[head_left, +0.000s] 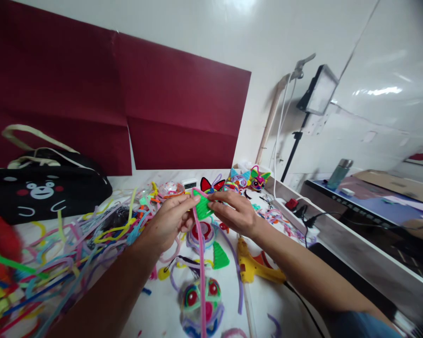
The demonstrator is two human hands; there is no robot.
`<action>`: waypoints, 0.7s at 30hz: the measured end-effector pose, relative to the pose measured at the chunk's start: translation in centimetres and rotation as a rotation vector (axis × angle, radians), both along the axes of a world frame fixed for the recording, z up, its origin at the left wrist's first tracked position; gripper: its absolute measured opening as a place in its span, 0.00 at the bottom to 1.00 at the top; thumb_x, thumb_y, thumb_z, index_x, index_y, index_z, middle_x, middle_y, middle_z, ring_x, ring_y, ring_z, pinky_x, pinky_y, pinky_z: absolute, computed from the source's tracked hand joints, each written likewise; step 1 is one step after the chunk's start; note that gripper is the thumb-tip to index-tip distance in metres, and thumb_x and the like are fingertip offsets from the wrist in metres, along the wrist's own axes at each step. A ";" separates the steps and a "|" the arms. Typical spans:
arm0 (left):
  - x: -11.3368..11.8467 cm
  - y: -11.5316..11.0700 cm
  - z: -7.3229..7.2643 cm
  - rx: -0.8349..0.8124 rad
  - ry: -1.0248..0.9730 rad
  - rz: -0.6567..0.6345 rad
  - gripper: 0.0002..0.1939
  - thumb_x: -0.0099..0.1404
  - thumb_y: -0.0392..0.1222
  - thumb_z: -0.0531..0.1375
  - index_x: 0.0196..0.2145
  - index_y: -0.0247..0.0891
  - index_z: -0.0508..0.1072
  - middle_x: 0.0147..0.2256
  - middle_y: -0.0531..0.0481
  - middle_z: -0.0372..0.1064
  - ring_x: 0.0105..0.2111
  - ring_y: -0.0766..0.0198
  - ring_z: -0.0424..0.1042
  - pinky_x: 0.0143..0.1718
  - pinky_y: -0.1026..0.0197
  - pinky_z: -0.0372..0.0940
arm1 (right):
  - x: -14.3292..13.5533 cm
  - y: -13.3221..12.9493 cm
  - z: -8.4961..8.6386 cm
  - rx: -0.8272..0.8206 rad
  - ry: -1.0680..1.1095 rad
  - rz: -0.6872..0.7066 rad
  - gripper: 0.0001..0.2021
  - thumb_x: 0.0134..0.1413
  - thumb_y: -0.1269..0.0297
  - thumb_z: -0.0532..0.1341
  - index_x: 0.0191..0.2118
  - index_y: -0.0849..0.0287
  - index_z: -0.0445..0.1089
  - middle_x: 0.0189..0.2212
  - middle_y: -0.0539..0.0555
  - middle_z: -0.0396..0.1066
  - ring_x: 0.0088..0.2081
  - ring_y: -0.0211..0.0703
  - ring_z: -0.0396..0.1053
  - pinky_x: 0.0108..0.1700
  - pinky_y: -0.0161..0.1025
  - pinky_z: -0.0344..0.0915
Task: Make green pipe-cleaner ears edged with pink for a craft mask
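Observation:
Both hands meet over the middle of the table around a green triangular piece (pixel 203 208) that looks made of pipe cleaner. My left hand (pixel 174 218) pinches its left edge together with a long pink pipe cleaner (pixel 201 267), which hangs down toward me. From the right, my right hand (pixel 235 211) presses its fingertips on the triangle's upper right edge, where pink runs along the border. Below lies a second green triangle (pixel 220 256). A round decorated head (pixel 202 305) with red eyes sits nearest me, partly behind the pink strand.
A yellow glue gun (pixel 254 267) with a cord lies at the right. Tangled pipe cleaners (pixel 74 258) cover the left side, before a black bag (pixel 45 192). Finished heads (pixel 258 179) stand at the back. A power strip (pixel 303 216) lies along the right edge.

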State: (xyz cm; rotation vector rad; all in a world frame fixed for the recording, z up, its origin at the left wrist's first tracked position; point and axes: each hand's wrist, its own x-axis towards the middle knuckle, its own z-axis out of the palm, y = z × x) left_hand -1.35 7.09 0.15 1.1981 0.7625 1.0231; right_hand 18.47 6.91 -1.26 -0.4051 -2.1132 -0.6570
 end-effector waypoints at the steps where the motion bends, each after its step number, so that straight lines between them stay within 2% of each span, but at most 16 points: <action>1: 0.0 0.1 0.0 0.000 0.009 0.008 0.14 0.52 0.47 0.67 0.25 0.35 0.68 0.17 0.58 0.60 0.14 0.76 0.57 0.13 0.74 0.49 | -0.1 0.0 0.0 -0.010 -0.004 -0.005 0.12 0.58 0.73 0.58 0.49 0.60 0.66 0.44 0.63 0.73 0.45 0.45 0.72 0.42 0.42 0.72; 4: -0.2 0.2 0.3 0.019 0.014 0.052 0.14 0.52 0.46 0.67 0.25 0.35 0.68 0.17 0.59 0.59 0.14 0.76 0.57 0.13 0.74 0.49 | -0.2 -0.2 0.1 -0.070 0.015 -0.041 0.14 0.58 0.73 0.59 0.50 0.60 0.65 0.46 0.63 0.72 0.48 0.46 0.71 0.45 0.43 0.71; 8: -0.6 0.5 0.5 0.062 -0.001 0.141 0.15 0.52 0.47 0.66 0.22 0.36 0.65 0.16 0.58 0.60 0.14 0.75 0.59 0.13 0.73 0.51 | 0.9 -1.5 0.0 -0.222 0.193 -0.140 0.17 0.57 0.74 0.59 0.52 0.58 0.64 0.44 0.60 0.72 0.47 0.45 0.70 0.48 0.43 0.69; 12: -0.8 1.0 0.3 0.093 -0.028 0.207 0.16 0.52 0.46 0.66 0.22 0.37 0.62 0.16 0.60 0.59 0.14 0.74 0.60 0.14 0.72 0.53 | 3.0 -3.5 -0.2 -0.497 0.290 -0.283 0.10 0.58 0.69 0.59 0.46 0.58 0.68 0.38 0.56 0.74 0.37 0.41 0.73 0.39 0.38 0.69; 14: -0.7 1.2 0.2 0.113 -0.034 0.238 0.15 0.52 0.46 0.66 0.22 0.37 0.63 0.16 0.60 0.59 0.14 0.74 0.61 0.14 0.72 0.54 | 4.3 -4.6 -0.5 -0.688 0.228 -0.366 0.05 0.58 0.69 0.58 0.39 0.59 0.70 0.32 0.53 0.75 0.31 0.39 0.72 0.34 0.35 0.67; 16: -0.6 1.4 0.0 0.136 -0.031 0.270 0.14 0.52 0.44 0.66 0.22 0.37 0.64 0.16 0.60 0.59 0.14 0.73 0.62 0.15 0.71 0.56 | 5.6 -5.5 -1.2 -0.853 0.119 -0.457 0.06 0.56 0.72 0.57 0.35 0.59 0.71 0.28 0.52 0.74 0.27 0.37 0.70 0.31 0.33 0.65; 19: -0.4 1.5 -0.2 0.166 -0.010 0.313 0.11 0.52 0.42 0.65 0.22 0.37 0.66 0.16 0.59 0.61 0.15 0.72 0.64 0.16 0.70 0.59 | 7.5 -6.6 -2.7 -1.002 -0.051 -0.574 0.08 0.52 0.76 0.56 0.33 0.60 0.72 0.30 0.54 0.74 0.29 0.38 0.70 0.32 0.34 0.64; 21: -0.3 1.4 -0.3 0.181 0.006 0.327 0.10 0.53 0.40 0.64 0.22 0.37 0.66 0.16 0.58 0.62 0.15 0.71 0.65 0.17 0.70 0.61 | 8.5 -7.3 -3.7 -1.073 -0.110 -0.619 0.08 0.51 0.75 0.57 0.35 0.61 0.73 0.32 0.55 0.73 0.31 0.40 0.70 0.34 0.35 0.64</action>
